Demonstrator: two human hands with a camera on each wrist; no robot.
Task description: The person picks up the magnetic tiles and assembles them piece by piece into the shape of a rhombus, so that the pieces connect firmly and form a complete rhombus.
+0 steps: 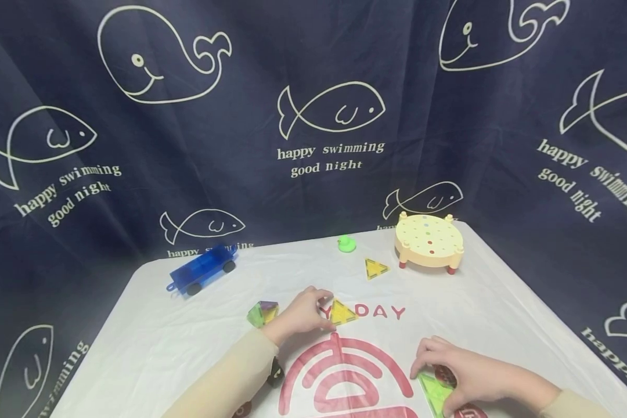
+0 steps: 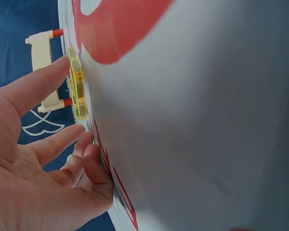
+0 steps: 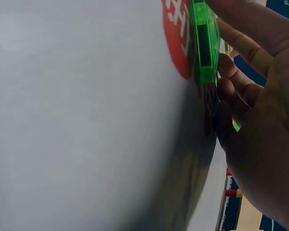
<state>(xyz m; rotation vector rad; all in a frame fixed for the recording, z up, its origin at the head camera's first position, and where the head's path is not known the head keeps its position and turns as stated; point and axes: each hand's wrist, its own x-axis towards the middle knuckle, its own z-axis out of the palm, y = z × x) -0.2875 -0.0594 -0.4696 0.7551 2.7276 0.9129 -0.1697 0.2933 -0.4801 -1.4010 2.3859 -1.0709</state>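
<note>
In the head view my left hand is at a yellow triangular magnetic tile lying near the middle of the table. Its thumb and forefinger pinch the tile by two corners; the left wrist view shows the thumb against the yellow tile's upper end and the forefinger by its lower end. At the front right, my right hand grips a green triangular magnetic tile between thumb and fingers. From the right wrist, the green tile appears edge-on, low over the cloth, its top end cut off.
Past my left wrist sits a small group of green, purple and yellow tiles. A blue toy wagon stands back left. Farther back are a green toy duck, another yellow triangle and a cream round pegboard stand. A black object shows beside my left sleeve.
</note>
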